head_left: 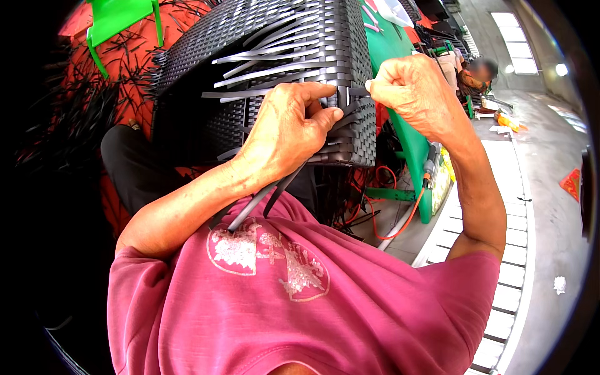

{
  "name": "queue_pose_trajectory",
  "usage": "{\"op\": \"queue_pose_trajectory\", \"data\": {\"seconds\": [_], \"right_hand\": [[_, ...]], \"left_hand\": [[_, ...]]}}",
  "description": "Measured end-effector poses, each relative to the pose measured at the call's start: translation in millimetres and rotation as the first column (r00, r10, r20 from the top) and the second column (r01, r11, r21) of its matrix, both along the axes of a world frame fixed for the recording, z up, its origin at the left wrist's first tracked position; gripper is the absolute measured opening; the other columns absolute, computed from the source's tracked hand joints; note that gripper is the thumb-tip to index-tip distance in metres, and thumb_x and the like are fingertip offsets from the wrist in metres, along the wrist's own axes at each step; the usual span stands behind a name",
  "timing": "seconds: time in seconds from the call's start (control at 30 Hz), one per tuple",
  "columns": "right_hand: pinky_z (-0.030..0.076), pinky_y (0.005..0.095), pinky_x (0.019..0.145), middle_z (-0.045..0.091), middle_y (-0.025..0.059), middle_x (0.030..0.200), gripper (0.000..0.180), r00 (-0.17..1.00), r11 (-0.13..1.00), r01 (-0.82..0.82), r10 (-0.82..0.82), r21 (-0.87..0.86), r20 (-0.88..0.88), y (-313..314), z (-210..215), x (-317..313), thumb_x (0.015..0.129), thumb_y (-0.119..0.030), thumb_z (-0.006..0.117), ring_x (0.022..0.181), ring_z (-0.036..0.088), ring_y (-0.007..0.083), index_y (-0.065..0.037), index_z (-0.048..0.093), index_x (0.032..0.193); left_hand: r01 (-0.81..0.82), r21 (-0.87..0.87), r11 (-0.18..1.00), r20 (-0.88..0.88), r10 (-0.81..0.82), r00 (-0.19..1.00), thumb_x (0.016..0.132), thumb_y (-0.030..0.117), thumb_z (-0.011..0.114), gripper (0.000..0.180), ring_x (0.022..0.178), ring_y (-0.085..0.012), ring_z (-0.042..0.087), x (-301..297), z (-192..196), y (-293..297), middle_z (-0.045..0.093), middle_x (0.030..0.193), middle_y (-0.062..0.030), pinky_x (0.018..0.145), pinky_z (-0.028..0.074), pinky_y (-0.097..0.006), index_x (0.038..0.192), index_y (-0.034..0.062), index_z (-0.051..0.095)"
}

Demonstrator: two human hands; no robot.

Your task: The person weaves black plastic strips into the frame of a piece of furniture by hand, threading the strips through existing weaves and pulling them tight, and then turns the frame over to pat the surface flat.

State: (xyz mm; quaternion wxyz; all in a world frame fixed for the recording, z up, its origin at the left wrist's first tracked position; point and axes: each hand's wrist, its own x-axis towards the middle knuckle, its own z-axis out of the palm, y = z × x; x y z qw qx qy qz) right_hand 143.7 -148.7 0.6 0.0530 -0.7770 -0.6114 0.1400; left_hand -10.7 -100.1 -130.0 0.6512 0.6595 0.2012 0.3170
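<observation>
Head view: left hand [284,134] is pressed against the lower front edge of a black woven rattan furniture piece [281,56], thumb on top, fingers curled tight around dark plastic weaving strips [262,203]. The strips run out from under the palm and hang down toward the chest of the pink T-shirt [300,300]. Right hand [409,87] is closed into a fist just beside the piece's right corner, thumb and forefinger pinched on the end of a short strip at that corner; the exact contact point is too small to make out. Both hands sit near each other along the same bottom rim, left one slightly lower.

The woven piece fills the upper middle, tilted toward the person and resting near the lap. Several loose strip ends [262,65] stick out flat from its front face, unwoven. Black trousers show below it on the left.

Further out: a green plastic chair [119,19] at top left on an orange-red surface littered with black strip offcuts. A green frame [409,144] stands to the right of the piece, with an orange cable [400,222] looping under it. Another person [472,72] sits at upper right, well apart. Pale tiled floor [512,250] runs along the right side.
</observation>
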Motion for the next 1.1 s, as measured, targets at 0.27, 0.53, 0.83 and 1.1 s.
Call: {"op": "queue_pose_trajectory", "data": {"seconds": [0.27,0.53,0.83,1.1], "right_hand": [[0.031,0.0324,0.043,0.03,0.0054,0.048,0.035,0.998,0.998,0.048,-0.05,-0.047,-0.037,7,1,0,0.073,-0.02,0.059,0.046,0.036,0.0102,0.001,0.037,0.053],[0.03,0.0281,0.037,0.034,0.0009,0.045,0.036,0.979,0.98,0.16,-0.173,-0.122,-0.108,6,0,-11,0.074,-0.017,0.057,0.04,0.038,0.0076,-0.004,0.033,0.05],[0.033,0.0272,0.04,0.038,0.0014,0.047,0.032,0.941,0.964,0.104,-0.175,-0.245,-0.29,8,-14,-6,0.081,-0.018,0.058,0.041,0.041,0.0083,-0.003,0.042,0.057],[0.044,0.035,0.06,0.057,0.0072,0.081,0.02,0.678,0.751,-0.623,0.378,0.219,0.631,1,-8,-7,0.073,-0.018,0.071,0.073,0.059,0.0247,-0.005,0.063,0.085]], "left_hand": [[0.049,0.141,0.989,0.0,-0.05,0.999,0.088,0.012,0.059,0.032,0.053,-0.0062,0.044,-2,-1,5,0.055,0.06,-0.0049,0.049,0.038,-0.025,0.113,-0.0081,0.057],[0.072,0.112,0.991,-0.012,-0.071,0.997,0.089,0.013,0.058,0.032,0.052,-0.0068,0.045,-2,0,6,0.058,0.062,-0.0054,0.048,0.038,-0.025,0.113,-0.0075,0.058],[0.074,-0.035,0.997,0.026,-0.073,0.997,0.085,0.008,0.061,0.019,0.054,-0.0046,0.048,9,-5,13,0.058,0.062,-0.0033,0.048,0.039,-0.023,0.098,-0.0064,0.062],[-0.01,0.693,0.721,-0.115,0.125,0.986,0.076,0.002,0.062,0.007,0.054,-0.0268,0.058,5,10,31,0.056,0.058,-0.0152,0.052,0.043,-0.035,0.082,0.0,0.059]]}}
